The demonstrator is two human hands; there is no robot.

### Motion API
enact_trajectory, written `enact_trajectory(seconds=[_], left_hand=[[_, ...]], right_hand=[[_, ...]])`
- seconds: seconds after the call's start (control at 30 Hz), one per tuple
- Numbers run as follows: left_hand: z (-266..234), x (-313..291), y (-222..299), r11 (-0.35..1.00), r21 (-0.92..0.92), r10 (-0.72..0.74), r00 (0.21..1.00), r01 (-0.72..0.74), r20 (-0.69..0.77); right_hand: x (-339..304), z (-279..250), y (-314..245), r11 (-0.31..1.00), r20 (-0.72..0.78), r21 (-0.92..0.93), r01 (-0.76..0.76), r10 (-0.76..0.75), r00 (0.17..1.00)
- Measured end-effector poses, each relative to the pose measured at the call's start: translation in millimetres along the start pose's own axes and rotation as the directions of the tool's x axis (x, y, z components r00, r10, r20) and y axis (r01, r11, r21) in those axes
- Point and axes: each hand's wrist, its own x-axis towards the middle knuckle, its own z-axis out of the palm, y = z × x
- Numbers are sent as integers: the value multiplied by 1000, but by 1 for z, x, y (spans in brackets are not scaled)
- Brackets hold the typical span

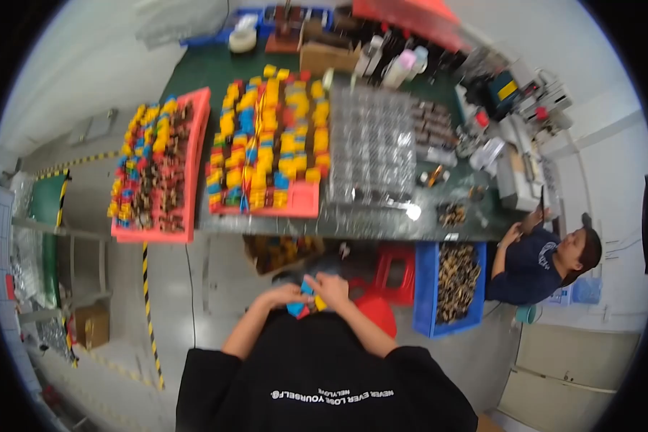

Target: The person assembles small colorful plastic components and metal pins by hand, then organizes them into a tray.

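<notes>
left hand (284, 294) and right hand (332, 291) together, gripping coloured blocks (296, 309) | blocks between them | pink tray (304, 199) ahead of both | even fingertip pressure likely steadies pieces best

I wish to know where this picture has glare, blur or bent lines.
Head view: glare makes a bright spot on the green table and scattered glints on the clear plastic tray; head view: fisheye distortion, black corners; head view: the small coloured pieces between left hand and right hand lack fine detail.
</notes>
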Motion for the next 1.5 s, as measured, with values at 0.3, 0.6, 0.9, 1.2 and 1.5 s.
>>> enact_trajectory(seconds=[0.3,0.6,0.9,1.2,1.5], left_hand=[[29,13,-49,993,-86,-79,997,77,-26],[30,-14,-51,978,-203,-116,932,46,-344],[7,-10,-33,656,-607,-129,725,-449,-676],[18,29,-7,535,-539,-45,614,-651,-788],[8,55,-28,880,-58,288,625,-472,-726]], right_hand=[[-9,27,20,908,-54,370,-195,231,971],[46,48,38,782,92,439,-443,451,888],[108,106,42,911,-213,384,-148,244,946],[41,62,-45,-190,474,880,-435,372,798],[37,49,-37,451,-125,825,-340,732,669]])
